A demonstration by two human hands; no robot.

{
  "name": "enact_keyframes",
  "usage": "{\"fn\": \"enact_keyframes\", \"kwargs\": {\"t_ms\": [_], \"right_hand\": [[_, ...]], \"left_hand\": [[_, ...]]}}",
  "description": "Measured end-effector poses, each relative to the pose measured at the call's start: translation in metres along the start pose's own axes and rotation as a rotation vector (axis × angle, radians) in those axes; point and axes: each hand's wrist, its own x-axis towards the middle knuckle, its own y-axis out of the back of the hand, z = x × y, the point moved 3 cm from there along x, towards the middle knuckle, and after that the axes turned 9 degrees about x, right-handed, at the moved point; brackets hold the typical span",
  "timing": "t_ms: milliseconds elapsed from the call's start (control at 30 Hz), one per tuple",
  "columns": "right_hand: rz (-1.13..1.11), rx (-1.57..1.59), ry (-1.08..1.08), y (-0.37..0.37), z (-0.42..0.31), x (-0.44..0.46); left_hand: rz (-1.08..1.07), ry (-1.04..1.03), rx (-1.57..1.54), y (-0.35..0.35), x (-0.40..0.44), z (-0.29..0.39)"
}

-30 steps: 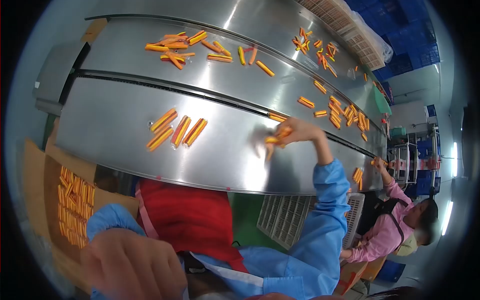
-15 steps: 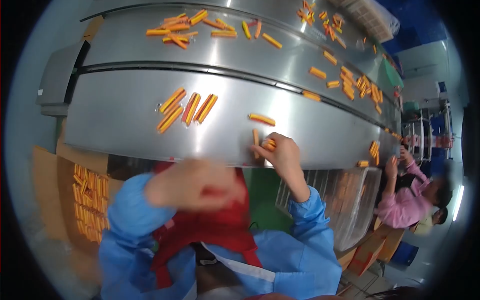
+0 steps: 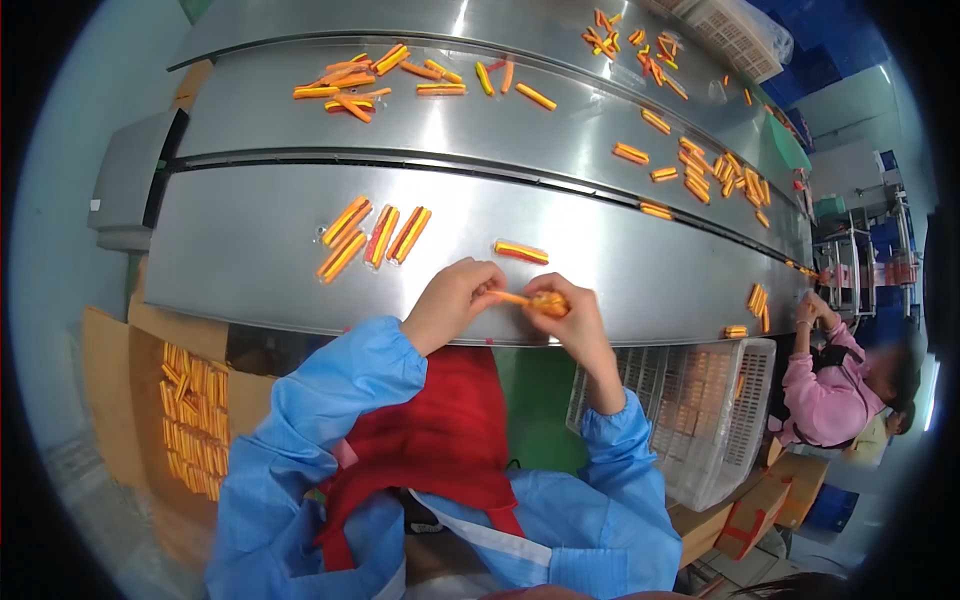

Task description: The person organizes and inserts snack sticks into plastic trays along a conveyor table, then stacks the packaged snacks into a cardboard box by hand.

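My left hand (image 3: 458, 302) is closed in a pinch on one end of a thin orange stick (image 3: 512, 297), over the near edge of the steel table (image 3: 240, 270). The other end of that stick reaches my right hand (image 3: 572, 322), whose fingers are wrapped round a small orange-and-yellow bundle (image 3: 548, 304). Just beyond both hands lies a striped orange, yellow and red bar (image 3: 521, 252). Farther left, several similar striped bars (image 3: 382, 236) rest side by side, some seemingly in clear wrap.
Beyond a dark seam, loose sticks (image 3: 350, 85) and bars (image 3: 697, 172) lie on more steel surfaces. A cardboard box (image 3: 115, 370) of striped bars stands low left. To the right are a clear plastic crate (image 3: 722, 425) and a co-worker in pink (image 3: 825, 385).
My left hand has swung up and right from over my apron to the orange stick. That stick has left the tabletop and now spans between my hands.
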Motion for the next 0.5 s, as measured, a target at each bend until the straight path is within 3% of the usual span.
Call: {"fn": "enact_keyframes", "kwargs": {"t_ms": [133, 200, 500], "right_hand": [[0.153, 0.069, 0.128, 0.023, 0.003, 0.006], [0.184, 0.016, 0.177, 0.027, 0.005, 0.018], [0.197, -0.145, 0.201, 0.017, 0.033, 0.035]], "left_hand": [[0.018, -0.012, -0.008, 0.008, 0.018, 0.015], [0.209, -0.262, 0.314, 0.014, 0.032, 0.023], [0.237, -0.277, 0.477, -0.008, 0.046, 0.000]]}}
